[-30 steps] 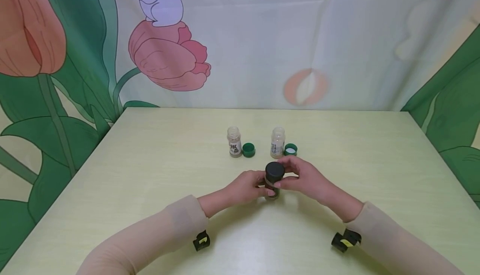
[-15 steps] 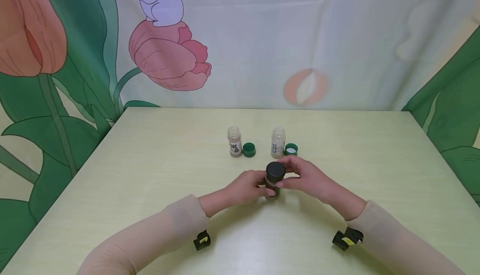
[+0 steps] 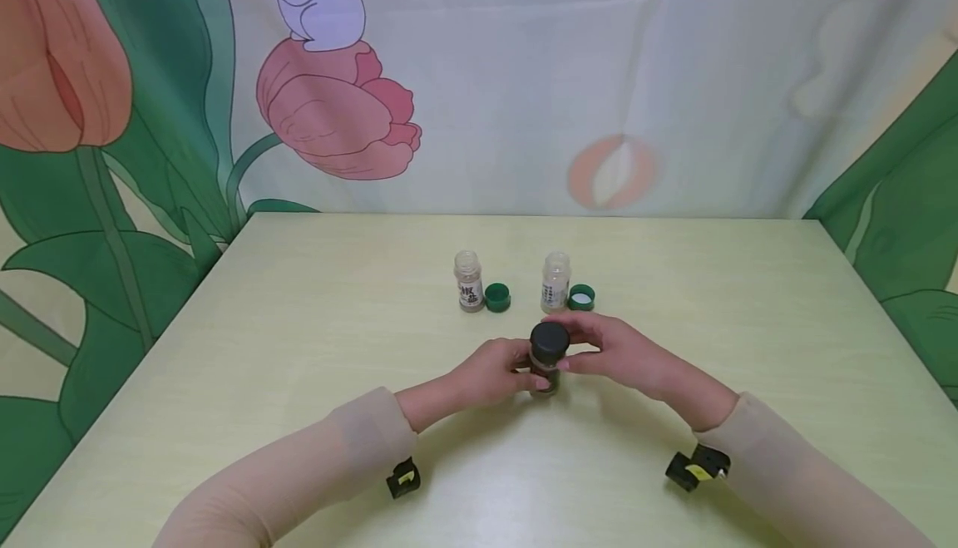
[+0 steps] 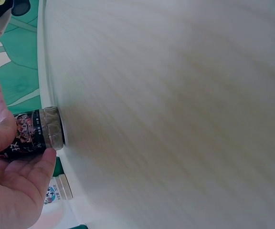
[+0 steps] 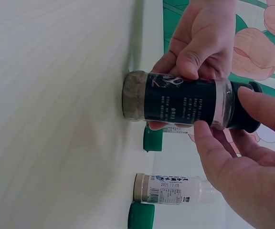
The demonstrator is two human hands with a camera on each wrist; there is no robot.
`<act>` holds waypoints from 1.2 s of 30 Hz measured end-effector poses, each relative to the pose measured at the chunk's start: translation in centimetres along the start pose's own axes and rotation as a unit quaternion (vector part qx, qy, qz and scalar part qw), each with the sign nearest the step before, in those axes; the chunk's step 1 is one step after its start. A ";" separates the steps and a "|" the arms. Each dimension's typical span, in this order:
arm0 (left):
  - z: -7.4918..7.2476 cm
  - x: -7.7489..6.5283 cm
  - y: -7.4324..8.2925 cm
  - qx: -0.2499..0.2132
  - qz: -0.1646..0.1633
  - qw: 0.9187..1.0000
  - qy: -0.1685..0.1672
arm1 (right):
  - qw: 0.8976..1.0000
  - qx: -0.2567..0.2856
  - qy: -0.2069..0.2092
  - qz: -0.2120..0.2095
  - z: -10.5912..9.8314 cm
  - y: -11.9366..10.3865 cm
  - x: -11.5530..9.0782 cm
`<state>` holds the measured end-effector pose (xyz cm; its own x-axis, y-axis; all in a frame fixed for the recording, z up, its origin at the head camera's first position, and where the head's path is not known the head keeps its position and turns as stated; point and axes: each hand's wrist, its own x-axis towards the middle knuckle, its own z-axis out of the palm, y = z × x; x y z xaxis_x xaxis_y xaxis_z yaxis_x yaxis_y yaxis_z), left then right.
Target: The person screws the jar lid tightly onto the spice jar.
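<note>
Notably, the right hand point(image 3: 615, 352), gripping the black cap point(image 3: 550, 340), has shifted slightly rightward; the left hand point(image 3: 488, 373) holds the jar point(image 5: 178, 101), below head-view centre, cap still on.

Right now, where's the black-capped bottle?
In the head view, the black-capped bottle is right of centre, between left hand and right hand, below the rightmost uncapped bottle.

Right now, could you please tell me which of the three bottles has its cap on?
The black-labelled bottle held in both hands wears its black cap; the other two bottles stand open, each beside a green cap.
</note>
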<state>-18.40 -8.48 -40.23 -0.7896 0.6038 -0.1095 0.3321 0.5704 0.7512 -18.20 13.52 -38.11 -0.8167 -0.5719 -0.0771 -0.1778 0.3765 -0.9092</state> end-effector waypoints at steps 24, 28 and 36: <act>-0.1 -0.2 0.2 0.002 0.002 1.000 0.000 | 1.000 0.002 0.004 0.009 0.2 0.0 0.0; 0.0 -0.1 0.1 0.008 0.007 1.000 0.000 | 1.000 0.004 0.009 0.013 0.3 -0.1 0.0; 0.0 0.0 -0.1 0.006 0.006 1.000 -0.002 | 1.000 0.005 0.019 0.023 0.4 -0.2 0.0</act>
<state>-18.46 -8.53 -40.31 -0.7831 0.6132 -0.1038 0.3471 0.5693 0.7453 -17.89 13.12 -38.07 -0.8443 -0.5259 -0.1031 -0.1341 0.3936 -0.9094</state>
